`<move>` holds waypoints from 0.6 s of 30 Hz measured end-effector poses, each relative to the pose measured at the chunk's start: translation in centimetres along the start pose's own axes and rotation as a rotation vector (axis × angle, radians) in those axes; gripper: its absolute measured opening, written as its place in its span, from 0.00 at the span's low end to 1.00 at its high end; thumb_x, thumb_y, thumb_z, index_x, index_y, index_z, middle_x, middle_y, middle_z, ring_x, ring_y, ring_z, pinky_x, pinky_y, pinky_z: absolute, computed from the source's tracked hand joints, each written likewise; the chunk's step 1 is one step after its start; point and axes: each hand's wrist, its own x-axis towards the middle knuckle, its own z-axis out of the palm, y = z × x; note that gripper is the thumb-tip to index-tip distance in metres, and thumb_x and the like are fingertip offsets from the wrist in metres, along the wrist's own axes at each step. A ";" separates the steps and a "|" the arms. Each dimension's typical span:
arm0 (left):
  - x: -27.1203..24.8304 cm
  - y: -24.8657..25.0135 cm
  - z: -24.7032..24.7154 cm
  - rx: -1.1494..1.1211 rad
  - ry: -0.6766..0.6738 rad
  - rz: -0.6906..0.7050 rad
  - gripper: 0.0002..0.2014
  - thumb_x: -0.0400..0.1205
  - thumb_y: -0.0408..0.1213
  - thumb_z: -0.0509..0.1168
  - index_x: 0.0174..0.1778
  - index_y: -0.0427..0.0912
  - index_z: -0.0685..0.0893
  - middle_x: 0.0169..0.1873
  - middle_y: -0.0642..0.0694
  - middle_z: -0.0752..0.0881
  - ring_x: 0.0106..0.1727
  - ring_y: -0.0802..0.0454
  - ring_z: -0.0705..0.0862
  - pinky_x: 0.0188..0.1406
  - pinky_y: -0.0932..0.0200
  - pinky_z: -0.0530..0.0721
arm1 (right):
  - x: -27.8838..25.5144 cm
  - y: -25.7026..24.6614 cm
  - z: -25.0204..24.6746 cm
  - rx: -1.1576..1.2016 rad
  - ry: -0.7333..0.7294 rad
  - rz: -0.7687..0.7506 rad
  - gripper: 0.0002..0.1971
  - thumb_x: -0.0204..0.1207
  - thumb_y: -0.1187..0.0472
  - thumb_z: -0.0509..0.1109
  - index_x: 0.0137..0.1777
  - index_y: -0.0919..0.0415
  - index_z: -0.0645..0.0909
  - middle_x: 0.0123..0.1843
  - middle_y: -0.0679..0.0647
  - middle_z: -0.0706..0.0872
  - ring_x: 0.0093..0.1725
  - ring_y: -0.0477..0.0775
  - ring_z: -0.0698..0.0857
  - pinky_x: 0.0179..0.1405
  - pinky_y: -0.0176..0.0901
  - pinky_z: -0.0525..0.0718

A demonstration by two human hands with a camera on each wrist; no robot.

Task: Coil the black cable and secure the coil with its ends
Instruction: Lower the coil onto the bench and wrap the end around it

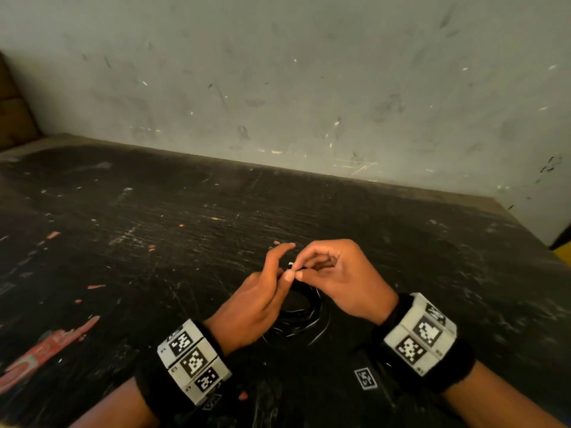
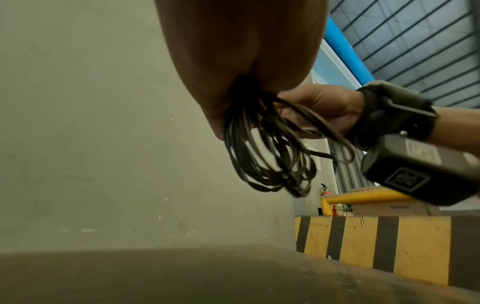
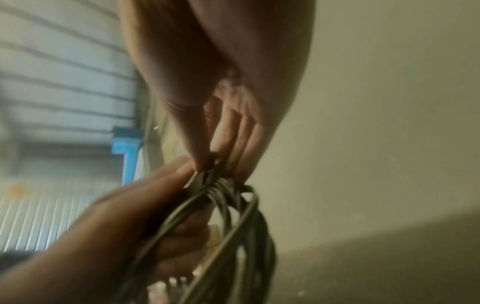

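We hold the thin black cable (image 2: 262, 148), already gathered into a bunch of loops, just above the scuffed dark worktable (image 1: 185, 211). Our left hand (image 1: 256, 307) clamps the bunch at its top so the loops cannot spring apart. Our right hand (image 1: 336, 279) pinches a cable end there, probably to wrap it round.

Glossy black cable (image 1: 304, 313); scratched matt dark table (image 1: 154, 227).

Scratched dark desk (image 1: 185, 217) flecked with red paint, scuffed grey wall (image 1: 309, 72) behind, yellow-and-black striped barrier (image 2: 363, 242), blue beam (image 2: 345, 49), corrugated shutter (image 3: 64, 72).
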 end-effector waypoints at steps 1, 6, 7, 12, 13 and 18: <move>-0.2 -0.1 -0.1 -0.007 -0.015 -0.007 0.19 0.86 0.48 0.47 0.74 0.63 0.54 0.44 0.42 0.87 0.35 0.50 0.85 0.35 0.55 0.83 | 0.0 -0.1 0.2 -0.039 -0.011 -0.036 0.07 0.69 0.70 0.75 0.42 0.58 0.86 0.41 0.51 0.90 0.44 0.44 0.89 0.47 0.38 0.86; -0.5 0.9 -0.6 -0.036 -0.098 -0.055 0.25 0.85 0.42 0.56 0.69 0.71 0.51 0.53 0.52 0.85 0.47 0.62 0.84 0.44 0.71 0.79 | 0.1 -0.2 0.3 -0.032 -0.035 -0.043 0.06 0.71 0.69 0.73 0.44 0.60 0.79 0.36 0.50 0.88 0.39 0.46 0.89 0.43 0.38 0.84; -0.4 0.9 -0.5 -0.042 -0.108 -0.067 0.28 0.84 0.39 0.58 0.69 0.70 0.51 0.54 0.54 0.85 0.48 0.64 0.84 0.45 0.72 0.80 | 0.1 -0.2 0.3 -0.036 -0.034 -0.048 0.07 0.72 0.69 0.73 0.44 0.61 0.78 0.35 0.50 0.88 0.39 0.46 0.88 0.44 0.38 0.84; -0.5 0.0 -0.2 -0.092 -0.053 -0.117 0.28 0.80 0.51 0.61 0.71 0.71 0.54 0.61 0.52 0.85 0.63 0.58 0.82 0.65 0.51 0.79 | 0.0 0.2 0.2 0.090 -0.037 0.052 0.08 0.71 0.69 0.74 0.47 0.61 0.79 0.35 0.49 0.87 0.36 0.41 0.86 0.41 0.33 0.81; -0.5 0.0 -0.3 -0.105 -0.054 -0.107 0.28 0.81 0.49 0.62 0.70 0.72 0.54 0.61 0.52 0.86 0.63 0.60 0.82 0.65 0.59 0.78 | 0.0 0.3 0.1 0.120 -0.043 0.096 0.09 0.71 0.68 0.75 0.49 0.62 0.80 0.37 0.52 0.88 0.38 0.43 0.87 0.41 0.34 0.82; -0.3 0.6 -0.9 -0.140 -0.102 -0.088 0.32 0.81 0.41 0.65 0.70 0.73 0.52 0.59 0.51 0.87 0.61 0.67 0.82 0.60 0.72 0.76 | -0.6 0.3 -0.5 -0.009 -0.132 0.072 0.06 0.73 0.60 0.74 0.45 0.63 0.87 0.41 0.58 0.90 0.42 0.53 0.88 0.46 0.46 0.85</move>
